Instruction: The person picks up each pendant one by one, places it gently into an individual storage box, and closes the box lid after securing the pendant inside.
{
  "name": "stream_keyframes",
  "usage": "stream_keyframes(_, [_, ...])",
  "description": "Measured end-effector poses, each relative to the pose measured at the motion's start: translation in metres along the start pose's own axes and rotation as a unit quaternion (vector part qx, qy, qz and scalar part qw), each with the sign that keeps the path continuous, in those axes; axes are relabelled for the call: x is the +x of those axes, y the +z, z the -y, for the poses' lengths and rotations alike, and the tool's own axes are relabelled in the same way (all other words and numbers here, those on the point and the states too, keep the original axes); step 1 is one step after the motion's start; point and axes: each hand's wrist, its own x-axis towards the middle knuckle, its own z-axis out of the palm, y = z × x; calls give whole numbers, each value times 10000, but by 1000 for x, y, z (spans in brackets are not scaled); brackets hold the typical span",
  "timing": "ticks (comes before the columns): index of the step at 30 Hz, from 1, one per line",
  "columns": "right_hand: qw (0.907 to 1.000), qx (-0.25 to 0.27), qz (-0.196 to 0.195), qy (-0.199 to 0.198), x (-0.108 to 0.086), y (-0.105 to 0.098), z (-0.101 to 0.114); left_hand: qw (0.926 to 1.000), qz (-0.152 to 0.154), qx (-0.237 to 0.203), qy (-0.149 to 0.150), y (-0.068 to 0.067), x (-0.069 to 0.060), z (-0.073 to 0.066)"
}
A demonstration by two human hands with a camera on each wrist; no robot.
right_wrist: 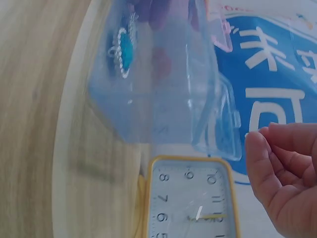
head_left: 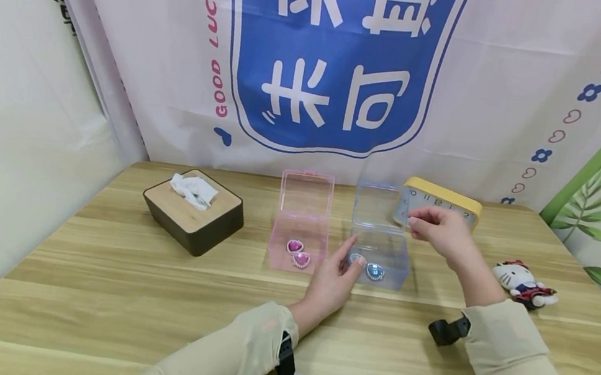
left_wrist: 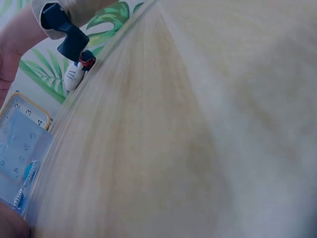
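A clear blue box stands with its lid raised, holding two heart-shaped blue gems with beaded rims, the right gem plainer to see. My left hand rests at the box's front left corner, thumb in front and index finger along the left side, both fairly straight. Beside the lid's right edge is my right hand, its thumb and index fingertips together; the right wrist view shows nothing between them. To the left, a clear pink box, also with its lid up, contains two pink heart gems.
A tissue box stands at the left. Behind the right hand leans a yellow-framed clock. A small plush cat lies at the right of the wooden table. A printed cloth hangs at the back.
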Motion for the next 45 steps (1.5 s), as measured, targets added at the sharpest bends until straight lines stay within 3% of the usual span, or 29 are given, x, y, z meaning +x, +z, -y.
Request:
stream_keyframes(9, [9984, 152, -352, 417, 14, -2, -14, 10000, 45, 70, -49, 1, -1, 0])
stream_keyframes(19, [9957, 441, -593, 551, 29, 5, -20, 9999, 71, 22, -79, 1, 0, -1])
stream_keyframes(30, [9910, 1120, -441, 584, 37, 7, -23, 10000, 62, 44, -30, 0, 1, 0])
stream_keyframes(45, [9855, 1542, -319, 639, 44, 6, -20, 10000, 67, -15, -50, 0, 0, 0])
